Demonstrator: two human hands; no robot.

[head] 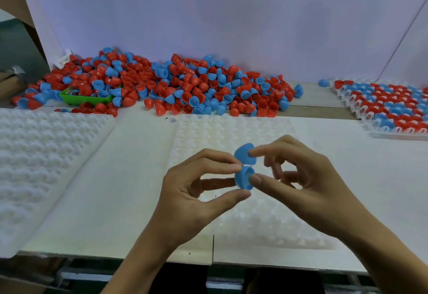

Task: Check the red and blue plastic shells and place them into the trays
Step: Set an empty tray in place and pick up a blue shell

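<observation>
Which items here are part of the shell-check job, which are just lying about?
Job:
- blue shell, pinched by left hand and right hand
- shell pile
- empty tray under the hands
- filled tray, far right

Lying about:
- green bin in the pile
- small label
- cardboard, far left

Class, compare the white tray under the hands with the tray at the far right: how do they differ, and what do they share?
The centre tray shows bare pockets; the right tray is packed with red and blue shells. The centre tray lies near, beneath both hands; the right tray sits farther back, cut off by the frame edge. Both are white, dimpled and flat on the table.
</observation>
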